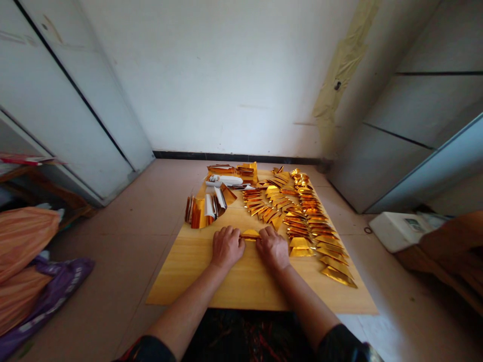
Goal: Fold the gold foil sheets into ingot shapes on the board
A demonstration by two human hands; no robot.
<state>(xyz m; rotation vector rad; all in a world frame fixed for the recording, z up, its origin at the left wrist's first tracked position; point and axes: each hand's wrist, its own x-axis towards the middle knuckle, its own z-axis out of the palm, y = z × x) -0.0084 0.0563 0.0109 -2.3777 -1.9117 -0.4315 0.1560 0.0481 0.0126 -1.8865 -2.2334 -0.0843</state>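
Between my two hands a gold foil paper piece (250,235), folded to a boat-like shape, rests low over the wooden board (196,281). My left hand (227,246) is closed on its left end, the fingertips pressed together. At the other end my right hand (272,247) grips it in the same way. Rows of folded gold paper pieces (302,244) lie just to the right of my right hand, overlapping each other. Beyond my left hand stand curled gold paper sheets (198,211), some showing white sides.
At the back of the board are a white object (230,180) and more gold sheets (247,173). A white box (396,230) sits at the right. Orange and purple bags (68,279) lie on the floor at left. A white wall (226,100) rises behind.
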